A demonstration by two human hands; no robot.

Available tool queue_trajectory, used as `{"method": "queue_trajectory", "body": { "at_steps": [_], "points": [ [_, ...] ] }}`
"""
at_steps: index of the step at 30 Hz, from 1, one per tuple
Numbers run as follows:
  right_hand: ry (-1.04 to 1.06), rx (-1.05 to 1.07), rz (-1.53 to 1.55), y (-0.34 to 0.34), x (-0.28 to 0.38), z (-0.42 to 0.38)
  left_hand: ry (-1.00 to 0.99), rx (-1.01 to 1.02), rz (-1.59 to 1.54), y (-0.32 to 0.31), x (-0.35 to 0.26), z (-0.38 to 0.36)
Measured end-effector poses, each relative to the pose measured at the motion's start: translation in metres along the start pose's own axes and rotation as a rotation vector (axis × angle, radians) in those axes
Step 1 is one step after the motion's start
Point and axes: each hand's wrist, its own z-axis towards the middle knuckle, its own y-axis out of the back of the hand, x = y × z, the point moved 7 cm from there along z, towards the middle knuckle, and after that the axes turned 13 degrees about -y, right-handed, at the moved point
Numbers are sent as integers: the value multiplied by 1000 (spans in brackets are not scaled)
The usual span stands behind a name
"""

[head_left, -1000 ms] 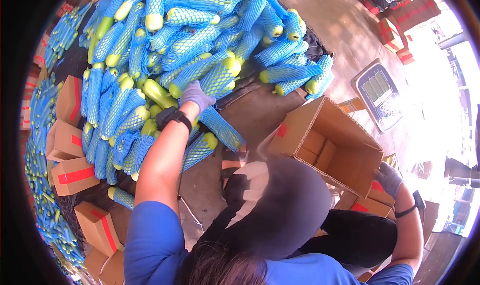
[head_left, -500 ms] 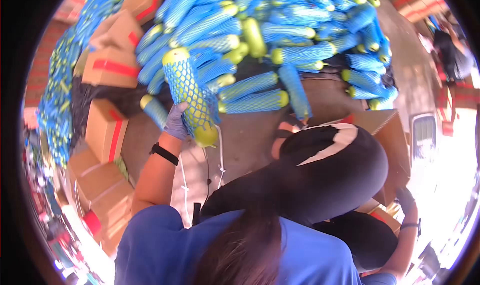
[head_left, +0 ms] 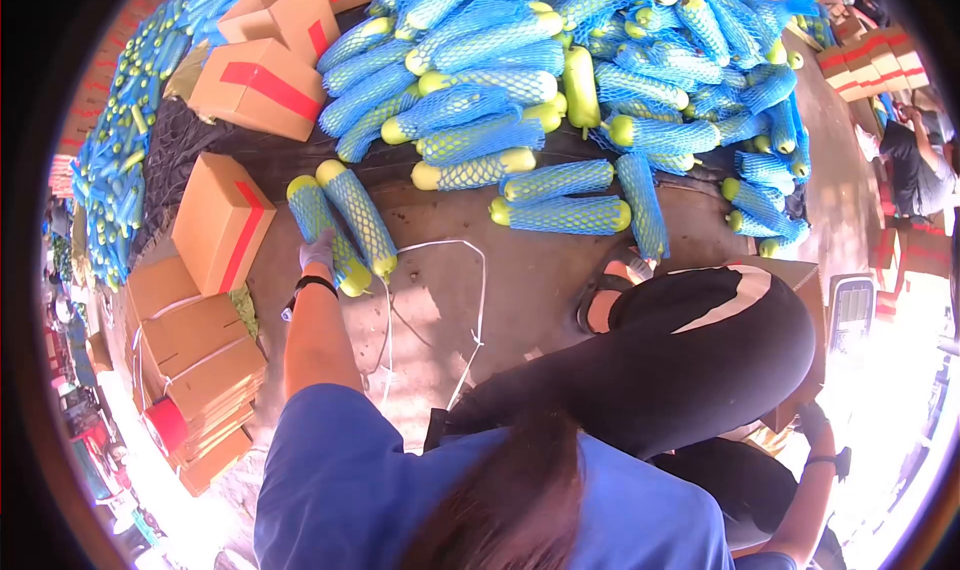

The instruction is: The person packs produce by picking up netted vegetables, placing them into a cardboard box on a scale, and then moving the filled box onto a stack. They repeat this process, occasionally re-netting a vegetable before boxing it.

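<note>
My left hand [head_left: 318, 253], in a thin grey glove, is closed around a long green gourd [head_left: 343, 260] in a blue net sleeve. This gourd lies at a slant on the floor, side by side with another netted gourd [head_left: 358, 218]. My right hand [head_left: 815, 426], also gloved, is at the lower edge of an open cardboard box [head_left: 812, 360] beside my knee. Its fingers are too small and blurred to make out, and my leg hides most of that box.
A large pile of netted gourds [head_left: 480, 65] spreads across the far side on dark sheeting. Cardboard boxes [head_left: 222, 225] with red stripes and flattened cartons [head_left: 205, 355] stand at the left. White strapping [head_left: 482, 290] loops over the floor [head_left: 430, 320]. Another person [head_left: 915, 165] is at the far right.
My left hand has lowered its gourd from in front of the pile to the floor, left of the gourd lying there. The view has shifted. My right hand stays by the box.
</note>
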Motion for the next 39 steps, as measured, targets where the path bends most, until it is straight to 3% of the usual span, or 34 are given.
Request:
{"method": "queue_trajectory", "body": {
  "at_steps": [4,6,7,9,11,12,13,14,15,18,20,22,23,25,30,31,32,33,34,36,39],
  "points": [
    [-10,-33,-7,-2,-4,-10,49,64,-74,-22,25,-2],
    [134,-64,-238,-4,5,-16,115,127,-49,-32,37,20],
    [122,-62,-223,-5,-4,-7,95,25,170,-32,-5,-1],
    [283,-272,-491,-1,-2,9,141,-186,607,-33,-114,-69],
    [202,-199,-441,4,33,-34,-246,-163,782,-71,-187,-95],
    [132,-132,-398,6,41,-48,-616,-243,864,-113,-199,-89],
    [237,-158,-382,7,37,-41,-935,-77,624,-150,-249,-127],
    [219,-156,-367,11,34,-38,-1031,112,573,-193,-289,-161],
    [119,-31,-222,9,33,-35,-1315,124,427,-240,-301,-184],
    [-77,152,41,12,36,-43,-1587,483,328,-351,-369,-303],
    [-156,240,74,12,34,-45,-1601,645,524,-422,-395,-359],
    [-100,204,40,15,31,-36,-1843,435,738,-485,-398,-398],
    [-23,165,-30,16,32,-33,-1871,453,721,-508,-401,-409],
    [12,124,-16,21,38,-44,-1508,653,1247,-547,-397,-410],
    [77,135,-2,18,38,-41,-1361,809,1165,-567,-385,-367],
    [90,144,-9,15,37,-40,-1045,1239,616,-572,-353,-350],
    [173,128,17,14,41,-42,-668,1532,28,-565,-340,-346],
    [259,112,40,13,45,-43,-533,1596,-114,-531,-340,-352],
    [286,117,24,11,42,-37,-378,1653,-293,-497,-333,-359],
    [251,45,-64,9,32,-19,-348,1618,-524,-413,-338,-375],
    [194,99,93,11,33,-23,-203,1377,-686,-288,-311,-360]
  ]
}}
